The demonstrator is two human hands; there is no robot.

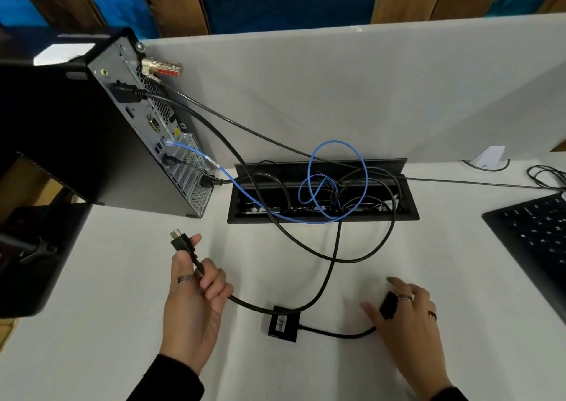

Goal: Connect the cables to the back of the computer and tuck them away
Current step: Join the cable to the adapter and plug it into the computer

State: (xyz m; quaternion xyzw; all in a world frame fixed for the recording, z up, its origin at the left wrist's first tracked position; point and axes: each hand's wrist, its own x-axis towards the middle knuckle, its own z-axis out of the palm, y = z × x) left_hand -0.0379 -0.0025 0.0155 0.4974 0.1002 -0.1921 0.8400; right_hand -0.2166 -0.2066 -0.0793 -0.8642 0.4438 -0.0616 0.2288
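Observation:
The black computer tower (76,131) stands at the left with its rear panel (159,137) turned toward me. A black cable (214,134), a blue network cable (337,183) and other leads are plugged into it. My left hand (193,293) grips a black video plug (182,243), metal end pointing up and away. Its cable runs to a small black adapter box (283,324) lying on the desk. My right hand (407,321) closes on the adapter's other black plug (388,305), low on the desk.
An open cable well (321,217) in the white desk (122,308) holds looped black and blue cables. A combination lock (162,67) hangs on the tower. A black keyboard (533,241) lies at right. A grey partition (367,94) stands behind.

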